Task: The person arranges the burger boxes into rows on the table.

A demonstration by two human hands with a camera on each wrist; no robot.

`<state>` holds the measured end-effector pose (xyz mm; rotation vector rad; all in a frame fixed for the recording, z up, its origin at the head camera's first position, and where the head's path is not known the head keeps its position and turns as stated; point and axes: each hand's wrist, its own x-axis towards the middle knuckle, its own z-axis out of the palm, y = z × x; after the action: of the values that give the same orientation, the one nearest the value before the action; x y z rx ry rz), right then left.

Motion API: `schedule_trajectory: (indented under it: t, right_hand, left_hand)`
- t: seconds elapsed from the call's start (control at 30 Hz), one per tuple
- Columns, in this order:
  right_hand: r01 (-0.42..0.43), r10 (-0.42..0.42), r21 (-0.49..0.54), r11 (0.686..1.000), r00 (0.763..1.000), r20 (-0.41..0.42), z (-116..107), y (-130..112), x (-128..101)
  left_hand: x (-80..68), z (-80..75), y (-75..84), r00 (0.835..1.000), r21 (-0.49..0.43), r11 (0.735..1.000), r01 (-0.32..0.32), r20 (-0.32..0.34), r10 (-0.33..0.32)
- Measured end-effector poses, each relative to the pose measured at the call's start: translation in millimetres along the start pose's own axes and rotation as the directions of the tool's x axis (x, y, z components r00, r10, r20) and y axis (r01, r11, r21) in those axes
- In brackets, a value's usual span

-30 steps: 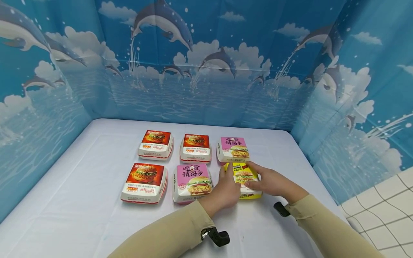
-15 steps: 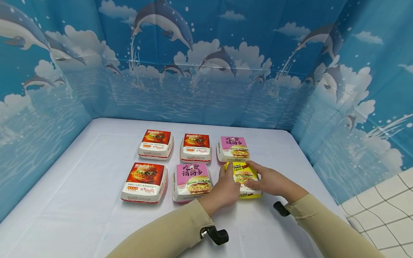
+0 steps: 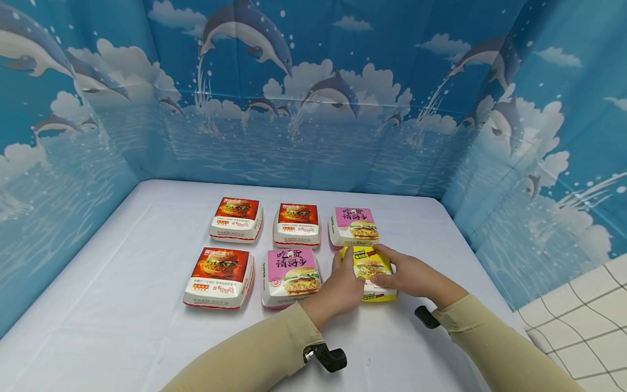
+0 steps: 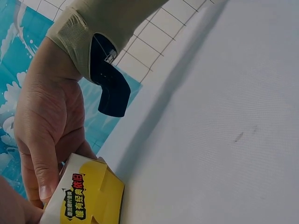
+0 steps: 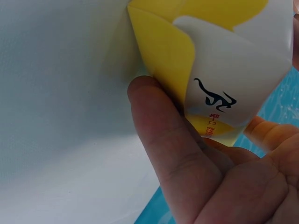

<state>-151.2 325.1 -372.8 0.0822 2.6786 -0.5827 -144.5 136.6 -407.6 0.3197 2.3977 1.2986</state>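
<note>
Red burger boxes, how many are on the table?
3: back-left red box, back-middle red box, front-left red box. None seems hidden.

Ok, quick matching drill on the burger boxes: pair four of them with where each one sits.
Things:
1. yellow box
2. near pink box
3. far pink box
4. near red box

Places:
A. back row, right end
B. front row, left end
C. between left hand and right hand
D. front row, middle

Pairs: 1-C, 2-D, 3-A, 4-B
</note>
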Motion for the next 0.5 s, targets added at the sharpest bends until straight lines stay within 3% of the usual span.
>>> schedule_trajectory:
  t: [0.5]
  right_hand:
    - [0.0, 0.0, 0.002, 1.0, 1.0, -0.009, 0.7, 1.0, 0.6]
  left_hand:
    - [-0.1, -0.6, 0.7, 1.0, -0.014, 1.0, 0.003, 0.005, -0.003]
